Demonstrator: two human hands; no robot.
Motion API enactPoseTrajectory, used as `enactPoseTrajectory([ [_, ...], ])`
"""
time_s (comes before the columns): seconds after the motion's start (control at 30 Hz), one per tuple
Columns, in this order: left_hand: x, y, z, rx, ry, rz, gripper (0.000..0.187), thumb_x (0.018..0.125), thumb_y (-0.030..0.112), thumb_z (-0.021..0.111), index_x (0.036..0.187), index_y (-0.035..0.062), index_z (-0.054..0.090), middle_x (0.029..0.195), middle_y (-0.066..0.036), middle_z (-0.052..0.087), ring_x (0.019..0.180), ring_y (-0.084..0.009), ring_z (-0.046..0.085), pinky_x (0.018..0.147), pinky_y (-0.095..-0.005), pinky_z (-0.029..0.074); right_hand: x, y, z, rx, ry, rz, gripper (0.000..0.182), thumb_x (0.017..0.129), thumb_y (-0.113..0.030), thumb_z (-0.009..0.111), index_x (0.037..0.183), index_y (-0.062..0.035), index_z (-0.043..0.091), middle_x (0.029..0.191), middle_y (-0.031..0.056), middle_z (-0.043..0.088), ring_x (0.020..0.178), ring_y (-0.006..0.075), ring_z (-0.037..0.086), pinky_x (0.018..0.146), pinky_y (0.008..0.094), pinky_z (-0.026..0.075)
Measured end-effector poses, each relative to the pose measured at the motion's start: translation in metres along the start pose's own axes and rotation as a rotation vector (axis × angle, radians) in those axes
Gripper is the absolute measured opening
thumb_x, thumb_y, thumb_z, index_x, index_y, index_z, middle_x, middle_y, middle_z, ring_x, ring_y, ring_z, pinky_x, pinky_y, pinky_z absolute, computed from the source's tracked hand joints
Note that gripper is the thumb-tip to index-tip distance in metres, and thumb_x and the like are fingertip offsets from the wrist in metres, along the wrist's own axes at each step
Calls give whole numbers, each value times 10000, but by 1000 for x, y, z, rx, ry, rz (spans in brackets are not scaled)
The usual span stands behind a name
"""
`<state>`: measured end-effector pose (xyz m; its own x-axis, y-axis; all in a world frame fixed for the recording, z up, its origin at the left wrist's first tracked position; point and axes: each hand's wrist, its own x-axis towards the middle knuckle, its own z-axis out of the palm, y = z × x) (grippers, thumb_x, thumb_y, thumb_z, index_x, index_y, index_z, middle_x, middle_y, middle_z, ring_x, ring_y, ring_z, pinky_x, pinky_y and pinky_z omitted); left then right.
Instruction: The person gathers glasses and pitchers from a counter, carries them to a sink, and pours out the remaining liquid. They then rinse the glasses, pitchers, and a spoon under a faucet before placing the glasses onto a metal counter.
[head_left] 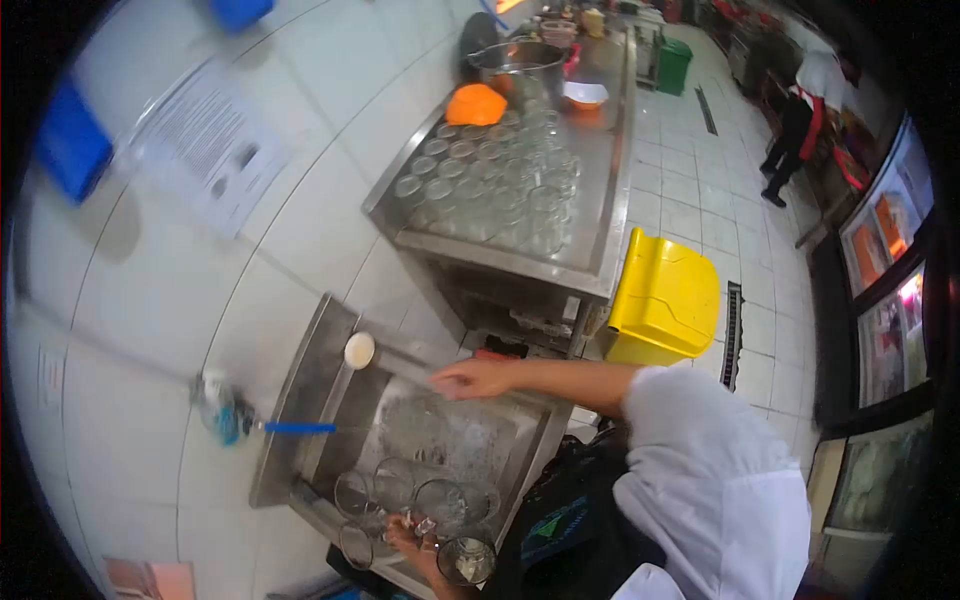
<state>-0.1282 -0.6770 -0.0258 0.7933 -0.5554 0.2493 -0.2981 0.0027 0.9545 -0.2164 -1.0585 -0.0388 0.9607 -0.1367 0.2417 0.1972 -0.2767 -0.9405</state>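
My left hand (415, 545) is closed among several clear glass mugs (440, 503) at the near end of the steel sink (272, 455). Its fingers wrap round what look like their handles; the exact grip is partly hidden by glass. My right hand (472, 380), slightly blurred, is over the sink's far side, fingers loosely extended and nothing visible in them. A round whitish object (359, 350) sits on the sink edge, to the left of my right hand. A blue-handled tool (300, 428) juts over the sink from the wall side.
Many upturned glasses (480, 190), an orange cloth (476, 104), a white-and-orange bowl (586, 95) and a large pot (520, 65) stand on the steel counter (600, 200). A yellow bin (665, 300) is beside it. Another person (805, 110) stands at the upper right.
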Motion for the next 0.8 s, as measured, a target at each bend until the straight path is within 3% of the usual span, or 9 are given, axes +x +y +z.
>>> enactPoseTrajectory([
  [0.17,104,110,219,-32,-419,13,370,813,354,656,886,54,452,772,-25,430,662,-130,460,576,-273,418,-205,-11,-167,495,657,426,221,970,-115,504,1146,-11,588,950,73,652,910,127,627,764,260,525],
  [0.27,153,146,381,148,-529,231,176,766,59,620,847,47,465,771,-52,456,677,-152,481,604,-296,447,-282,-6,-252,307,1101,266,152,945,-38,464,1026,-6,589,848,57,631,788,146,606,698,286,512],
  [0.3,171,174,441,243,-638,503,179,737,-22,599,841,43,468,768,-63,458,684,-162,486,610,-299,446,-297,-33,-274,109,1252,186,148,936,-19,449,964,-10,594,822,62,623,749,166,595,674,302,505],
  [0.4,218,213,602,38,-1001,528,220,695,-51,615,841,35,475,747,-57,437,709,-171,471,653,-282,419,-314,-116,-325,-434,1504,-229,161,900,14,445,854,-26,594,790,81,609,707,219,579,664,338,488],
  [0.47,234,247,709,-62,-1059,473,224,675,-54,586,839,35,462,725,-55,359,671,-176,412,643,-289,409,-309,-153,-357,-665,1223,-549,24,788,-37,590,780,-58,598,876,123,644,852,290,618,794,412,491],
  [0.53,259,262,806,400,-1071,709,325,654,42,693,958,5,583,858,-131,629,853,-273,639,729,-382,492,-285,-163,-404,-1206,1041,-335,148,736,-109,675,875,-78,632,1049,147,631,1038,323,586,914,462,459],
  [0.6,274,279,886,845,-1156,756,311,651,109,717,944,27,651,914,-198,677,918,-323,670,762,-403,521,-267,-131,-462,-1230,1007,52,360,714,-154,716,1051,-80,611,1205,162,564,1170,330,513,996,503,405],
  [0.67,289,282,938,1156,-1251,1016,213,708,136,680,892,28,682,892,-206,683,882,-337,678,741,-428,537,-258,-82,-506,-1106,1155,156,450,716,-131,736,1124,-68,557,1185,170,538,1159,347,501,1008,511,383],
  [0.8,322,158,1035,1355,-911,1341,258,669,188,740,915,112,731,925,-79,716,873,-234,692,659,-383,517,-229,36,-546,-687,1355,229,634,721,-177,759,1260,-21,465,1263,201,485,1190,380,466,1050,477,350],
])
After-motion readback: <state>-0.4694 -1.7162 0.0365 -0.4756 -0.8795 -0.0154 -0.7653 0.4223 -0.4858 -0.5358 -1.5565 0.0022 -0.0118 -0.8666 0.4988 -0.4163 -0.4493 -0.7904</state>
